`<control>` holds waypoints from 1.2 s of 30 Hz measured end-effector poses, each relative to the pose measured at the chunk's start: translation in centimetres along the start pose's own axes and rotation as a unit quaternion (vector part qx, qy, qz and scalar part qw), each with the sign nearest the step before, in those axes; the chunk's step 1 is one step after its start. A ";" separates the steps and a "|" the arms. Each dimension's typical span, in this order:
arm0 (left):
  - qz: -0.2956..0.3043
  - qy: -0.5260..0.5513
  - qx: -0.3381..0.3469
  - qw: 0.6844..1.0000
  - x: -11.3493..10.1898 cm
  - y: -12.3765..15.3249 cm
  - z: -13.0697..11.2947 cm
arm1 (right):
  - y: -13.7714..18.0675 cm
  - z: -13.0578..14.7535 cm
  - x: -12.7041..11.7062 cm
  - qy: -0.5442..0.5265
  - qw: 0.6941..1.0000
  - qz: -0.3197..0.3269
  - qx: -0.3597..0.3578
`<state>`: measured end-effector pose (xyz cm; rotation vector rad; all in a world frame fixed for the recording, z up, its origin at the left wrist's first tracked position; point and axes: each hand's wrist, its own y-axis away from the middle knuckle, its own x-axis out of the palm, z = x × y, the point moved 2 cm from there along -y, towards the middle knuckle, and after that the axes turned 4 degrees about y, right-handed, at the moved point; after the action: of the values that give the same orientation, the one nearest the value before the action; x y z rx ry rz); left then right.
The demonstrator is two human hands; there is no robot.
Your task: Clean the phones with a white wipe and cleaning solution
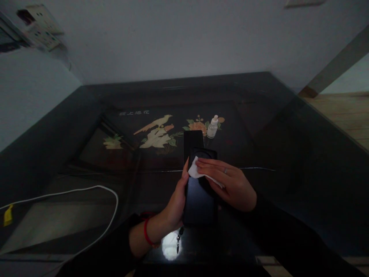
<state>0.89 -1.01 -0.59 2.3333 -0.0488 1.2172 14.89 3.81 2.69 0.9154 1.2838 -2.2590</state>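
My left hand (178, 201) grips a dark blue smartphone (201, 204) along its left side, its back facing me. The round camera area near its top is very dark. My right hand (230, 181), wearing a ring, presses a folded white tissue (194, 169) against the upper back of the phone. Below the phone's lower end dangles a small dark strap charm (178, 240). Beyond it, a flat black rectangular object (192, 137) lies on the table, partly hidden by the phone. A small clear bottle with a white cap (212, 127) stands upright behind, to the right.
The dark glossy table (276, 127) carries a bird-and-flower picture (155, 137). A white cable (98, 187) with a yellow tag (8, 215) curves across the left side. Power sockets (43, 32) are at the upper left, and a wall (173, 46) borders the far edge.
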 end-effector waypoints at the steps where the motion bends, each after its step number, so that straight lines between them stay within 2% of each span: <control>1: 0.004 0.003 -0.005 1.000 0.1 0.0 0.0 | 0.0 0.0 -0.3 -0.004 1.000 0.016 -0.011; 4: 0.015 0.010 -0.004 1.000 0.3 0.0 -0.1 | 0.1 -0.1 -1.5 -0.011 0.999 0.037 -0.024; 7: 0.019 -0.002 -0.005 1.000 0.2 0.1 -0.1 | -0.1 -0.5 -2.2 0.005 1.000 -0.008 0.023; 10: 0.012 -0.021 0.000 1.000 0.2 0.3 -0.1 | -0.2 -0.6 -1.8 0.030 0.998 -0.029 0.039; 14: -0.007 -0.018 0.021 1.000 0.1 0.1 -0.2 | 0.0 -0.3 -1.0 0.026 1.000 0.012 0.006; 18: 0.005 -0.009 0.014 1.000 -0.1 -0.2 -0.2 | 0.0 0.1 -1.8 -0.017 0.999 0.045 -0.002; 22: 0.029 -0.020 0.011 0.999 0.0 -0.1 -0.1 | -0.3 -0.3 -2.4 0.013 0.999 -0.010 0.044; 24: 0.020 -0.034 0.019 0.999 0.0 0.0 -0.2 | -0.3 -0.6 -2.0 0.040 0.999 -0.016 0.033; 29: -0.019 -0.049 0.010 0.999 -0.1 -0.1 -0.4 | 0.0 -0.7 -1.5 0.064 0.996 0.050 -0.034; 32: -0.013 -0.044 0.017 0.999 0.1 -0.2 -0.6 | -0.1 -0.4 -2.4 0.020 0.997 0.070 -0.016; 36: 0.006 -0.034 0.000 0.999 0.3 -0.1 -0.5 | -0.3 -0.5 -3.2 0.021 0.999 -0.003 0.037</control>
<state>0.76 -0.64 -0.13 2.3765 -0.0860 1.1433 17.16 4.46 4.92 0.9924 1.2299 -2.3161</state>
